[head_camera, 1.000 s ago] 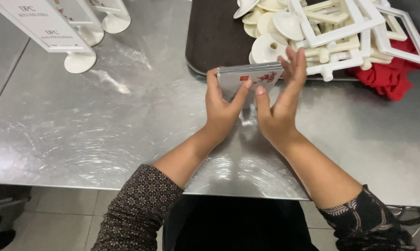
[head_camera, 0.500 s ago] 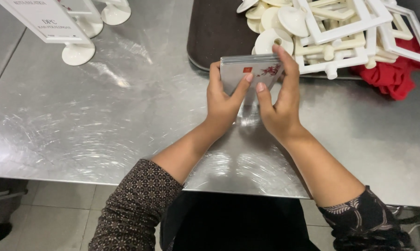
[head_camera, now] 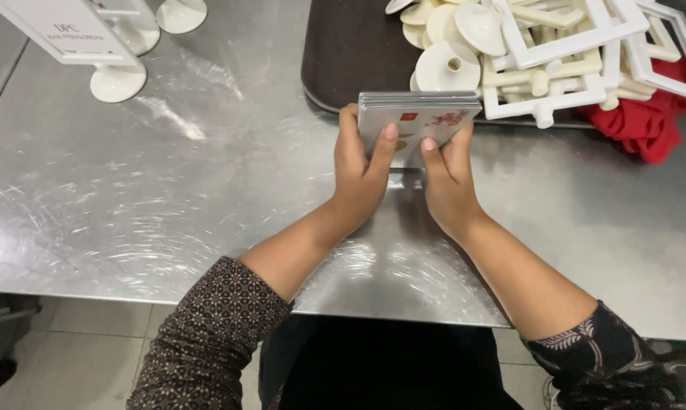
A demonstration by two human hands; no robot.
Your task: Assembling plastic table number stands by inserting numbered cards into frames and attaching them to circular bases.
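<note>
A stack of thin white cards (head_camera: 426, 114) with red markings stands on its long edge on the steel table (head_camera: 130, 197). My left hand (head_camera: 362, 171) grips its left end, thumb across the front card. Gripping the right end is my right hand (head_camera: 448, 178), its thumb also on the front. Both hands hold the stack just in front of a dark brown tray (head_camera: 350, 53).
The tray holds white round stand bases (head_camera: 449, 64) and white rectangular frames (head_camera: 571, 45). A red cloth (head_camera: 639, 125) lies at the tray's right. At the far left stand white sign holders (head_camera: 115, 80) with a card in one.
The fingers of both hands have drawn in from a spread pose and closed on the card stack, squaring it up. The view has shifted slightly.
</note>
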